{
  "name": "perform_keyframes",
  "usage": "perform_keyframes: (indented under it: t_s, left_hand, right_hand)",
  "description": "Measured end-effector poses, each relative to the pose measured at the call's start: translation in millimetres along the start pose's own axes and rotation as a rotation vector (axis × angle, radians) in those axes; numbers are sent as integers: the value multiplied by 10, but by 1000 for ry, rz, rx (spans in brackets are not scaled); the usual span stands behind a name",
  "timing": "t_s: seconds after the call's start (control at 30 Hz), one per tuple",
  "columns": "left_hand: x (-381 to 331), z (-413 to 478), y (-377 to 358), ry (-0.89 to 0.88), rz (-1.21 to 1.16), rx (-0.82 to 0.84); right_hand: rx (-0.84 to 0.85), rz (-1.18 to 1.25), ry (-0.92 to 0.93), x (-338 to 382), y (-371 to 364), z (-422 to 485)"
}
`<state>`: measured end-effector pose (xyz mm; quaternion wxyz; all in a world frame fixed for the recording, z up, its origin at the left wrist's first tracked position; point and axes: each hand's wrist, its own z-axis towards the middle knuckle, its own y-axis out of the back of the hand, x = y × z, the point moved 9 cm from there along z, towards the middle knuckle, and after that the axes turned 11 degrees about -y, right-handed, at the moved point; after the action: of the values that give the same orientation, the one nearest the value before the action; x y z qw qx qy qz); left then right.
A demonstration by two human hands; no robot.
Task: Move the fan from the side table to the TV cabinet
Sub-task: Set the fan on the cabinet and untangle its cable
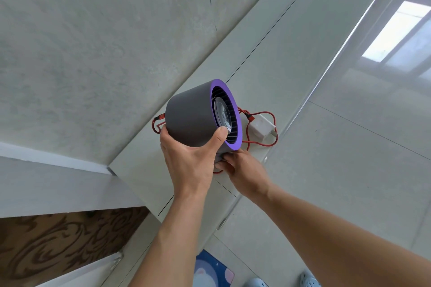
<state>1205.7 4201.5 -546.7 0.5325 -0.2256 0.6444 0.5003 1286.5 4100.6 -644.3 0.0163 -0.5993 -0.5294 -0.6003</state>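
Head view: grey cylindrical fan (191,116) held over pale TV cabinet top (263,58), axis roughly level, purple-rimmed grille face turned right. Left hand (191,158) clasped around drum from below, thumb on front rim. Right hand (242,170) gripping fan's underside; base hidden by fingers. Red cable (261,114) looped on cabinet behind fan, beside white plug adapter (262,127). Contact between fan and cabinet not discernible. Glossy tiled floor (349,147) to right; shoes cut off at bottom edge.
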Motion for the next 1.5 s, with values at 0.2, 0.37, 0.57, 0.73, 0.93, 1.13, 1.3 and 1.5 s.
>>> perform_keyframes:
  t_s: [0.2,0.37,0.57,0.73,0.93,1.13,1.3,1.5]
  left_hand:
    - [30,8,7,31,-57,14]
    - [38,11,-1,32,-79,18]
    - [61,20,-1,28,-87,26]
    - [66,11,5,36,-99,23]
    - [68,10,3,49,-94,25]
    - [13,11,2,55,-115,25]
    - [1,20,3,46,-128,25]
    - [-31,3,-1,30,-102,40]
  right_hand:
    - [-24,2,-1,-14,-6,2]
    - [-37,5,4,-28,-10,9]
    - [-39,-2,7,-29,-23,7]
    - [-27,2,10,-25,-31,6]
    - [-13,-9,-13,-29,-28,6]
    - [0,-16,-11,-12,-15,26]
    - [17,-21,2,-2,-21,31]
    - [19,-49,31,46,7,-7]
